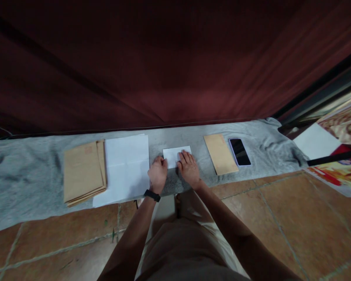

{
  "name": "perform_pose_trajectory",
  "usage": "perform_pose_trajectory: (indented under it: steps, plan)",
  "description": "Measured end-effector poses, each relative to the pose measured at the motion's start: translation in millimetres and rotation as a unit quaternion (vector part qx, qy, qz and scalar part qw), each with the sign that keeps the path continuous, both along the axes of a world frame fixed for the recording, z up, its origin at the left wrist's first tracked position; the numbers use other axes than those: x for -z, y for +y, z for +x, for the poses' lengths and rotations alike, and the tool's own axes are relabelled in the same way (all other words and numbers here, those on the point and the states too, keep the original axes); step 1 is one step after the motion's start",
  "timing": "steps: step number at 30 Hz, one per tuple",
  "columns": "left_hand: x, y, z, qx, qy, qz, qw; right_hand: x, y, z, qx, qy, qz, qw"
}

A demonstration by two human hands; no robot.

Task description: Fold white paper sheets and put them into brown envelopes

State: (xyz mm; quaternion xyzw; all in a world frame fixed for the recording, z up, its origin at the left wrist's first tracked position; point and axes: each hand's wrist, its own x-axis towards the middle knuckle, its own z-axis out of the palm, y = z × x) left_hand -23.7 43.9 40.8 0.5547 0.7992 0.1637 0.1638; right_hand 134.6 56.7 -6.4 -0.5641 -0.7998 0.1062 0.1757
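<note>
A small folded white paper lies on the grey cloth in front of me. My left hand, with a black watch at the wrist, rests with curled fingers at the paper's lower left corner. My right hand lies flat, fingers pressing the paper's right part. To the left sits a stack of white sheets, and beside it a pile of brown envelopes. A single brown envelope lies to the right, with a black phone next to it.
A dark red curtain hangs behind the cloth. Brown floor tiles stretch toward me. At the far right lie a white sheet and colourful printed material. My legs in light trousers fill the bottom centre.
</note>
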Motion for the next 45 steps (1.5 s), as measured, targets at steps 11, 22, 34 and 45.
perform_pose_trajectory:
  steps: [11,22,34,45]
  plan:
    - [36.4,-33,34,0.218,0.047,0.070,0.972,1.8,-1,1,-0.007,-0.014,-0.009,1.000]
    - [38.7,-48,14,0.204,0.096,0.099,0.969,-0.9,-7,32,0.095,-0.023,-0.003,0.995]
    - [49.7,-43,19,0.280,0.107,0.104,0.948,-12.0,-10,-14,-0.054,0.009,0.033,0.998]
    - [38.6,4,7,0.224,0.091,0.133,0.961,4.9,-3,10,0.008,-0.018,0.053,0.998]
